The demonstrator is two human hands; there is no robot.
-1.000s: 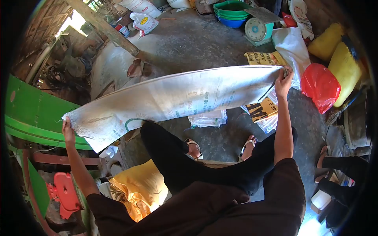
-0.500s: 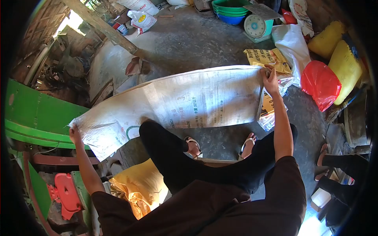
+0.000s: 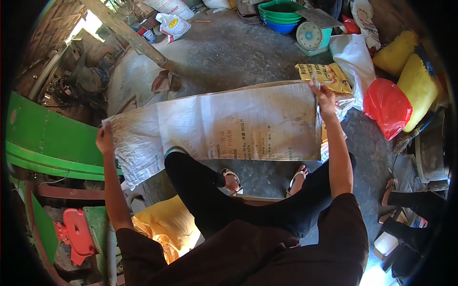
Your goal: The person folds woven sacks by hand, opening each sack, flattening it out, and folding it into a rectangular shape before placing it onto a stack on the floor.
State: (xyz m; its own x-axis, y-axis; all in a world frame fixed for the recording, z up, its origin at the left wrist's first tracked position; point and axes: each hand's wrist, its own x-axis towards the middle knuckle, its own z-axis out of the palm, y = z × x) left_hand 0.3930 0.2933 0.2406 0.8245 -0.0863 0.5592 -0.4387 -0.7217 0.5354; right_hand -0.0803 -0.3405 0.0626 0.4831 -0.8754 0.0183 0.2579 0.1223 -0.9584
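A long white woven sack (image 3: 214, 124) with printed lettering is stretched between my hands, above my knees. My left hand (image 3: 105, 138) is closed on its upper left corner. At the upper right corner, my right hand (image 3: 324, 99) pinches the edge. The sack hangs down in front, its lower edge near my left knee and above my sandalled feet. Behind its right end, printed plastic bags show in part. Just beyond my right hand lies a yellow printed sack (image 3: 334, 76) on the floor.
Green machinery (image 3: 52, 128) stands at the left, near a wooden post (image 3: 129, 35). A scale (image 3: 311, 37), stacked basins (image 3: 279, 14), a red bag (image 3: 387, 105) and yellow sacks (image 3: 422, 90) are at the right. A yellow bag (image 3: 167, 224) sits beside me. Another person's legs (image 3: 415, 209) show lower right.
My left hand has moved right and up, and my right hand has shifted left. The sack's printed face has opened out more fully and its right end hangs lower.
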